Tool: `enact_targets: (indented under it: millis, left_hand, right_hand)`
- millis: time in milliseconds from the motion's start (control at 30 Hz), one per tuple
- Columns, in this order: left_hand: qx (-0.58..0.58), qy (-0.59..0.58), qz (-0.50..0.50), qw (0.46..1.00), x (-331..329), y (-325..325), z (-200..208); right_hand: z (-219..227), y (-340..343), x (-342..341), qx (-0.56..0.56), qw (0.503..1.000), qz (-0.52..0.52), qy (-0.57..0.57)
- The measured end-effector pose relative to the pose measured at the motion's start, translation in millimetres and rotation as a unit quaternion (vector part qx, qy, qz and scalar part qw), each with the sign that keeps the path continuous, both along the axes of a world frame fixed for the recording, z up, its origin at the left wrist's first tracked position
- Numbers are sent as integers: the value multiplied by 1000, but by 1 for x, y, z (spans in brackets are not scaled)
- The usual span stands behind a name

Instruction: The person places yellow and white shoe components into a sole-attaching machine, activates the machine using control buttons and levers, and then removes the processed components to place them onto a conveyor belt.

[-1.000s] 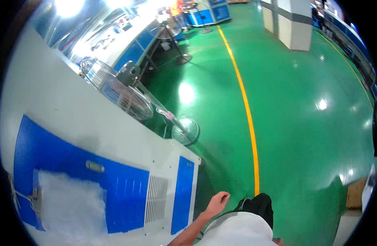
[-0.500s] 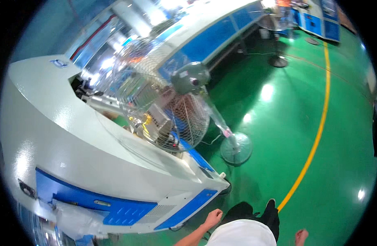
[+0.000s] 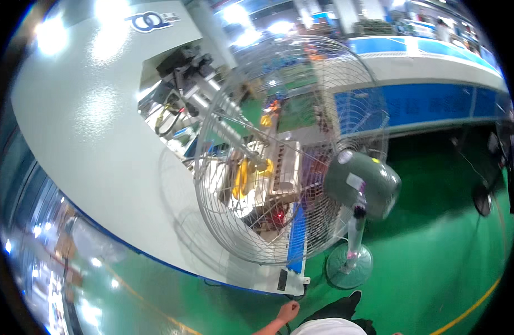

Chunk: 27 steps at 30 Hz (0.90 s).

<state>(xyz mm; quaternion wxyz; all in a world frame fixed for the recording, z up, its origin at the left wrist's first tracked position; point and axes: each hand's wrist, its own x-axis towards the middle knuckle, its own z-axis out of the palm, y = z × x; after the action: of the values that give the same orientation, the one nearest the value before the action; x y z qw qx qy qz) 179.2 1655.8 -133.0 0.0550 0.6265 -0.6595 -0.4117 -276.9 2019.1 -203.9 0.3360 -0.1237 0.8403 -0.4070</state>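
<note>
My left hand (image 3: 290, 310) is at the lower edge, fingers curled in, with nothing visible in it. It is nearest to the front corner of a large white machine (image 3: 89, 162) but seems apart from it. Of my right hand, only a sliver shows at the bottom edge, so its fingers are hidden. In front of me stands a large pedestal fan with a wire cage (image 3: 215, 223), a grey-green motor housing (image 3: 374, 181) and a round base (image 3: 349, 268). Through the cage show the machine's inner parts, among them a yellow part (image 3: 241, 178).
A long white and blue machine (image 3: 424, 106) runs across the back right. Another stand base (image 3: 482, 200) is at the far right, with a cable near it. Yellow lines (image 3: 472, 306) mark the green floor. My dark shoe (image 3: 354, 297) is near the fan base.
My view has swung left and moved closer to the machine and fan, which now look larger. My left hand stays low and curled. My right hand has dropped almost out of view.
</note>
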Motion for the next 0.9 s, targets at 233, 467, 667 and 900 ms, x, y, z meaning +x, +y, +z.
enact_targets:
  millis: [233, 467, 667, 900]
  left_hand:
    - [-27, 68, 38, 997, -144, -35, 57]
    - [-225, 22, 184, 957, -281, 17, 25]
    - [-132, -33, 271, 953, -337, 77, 4]
    - [-114, -4, 314, 943, -378, 97, 28]
  right_hand:
    - [-8, -125, -152, 29, 957, 289, -17]
    - [-81, -230, -349, -68, 900, 425, 60]
    - [-12, -308, -397, -62, 956, 193, -214]
    - [-46, -339, -438, 65, 956, 196, -208]
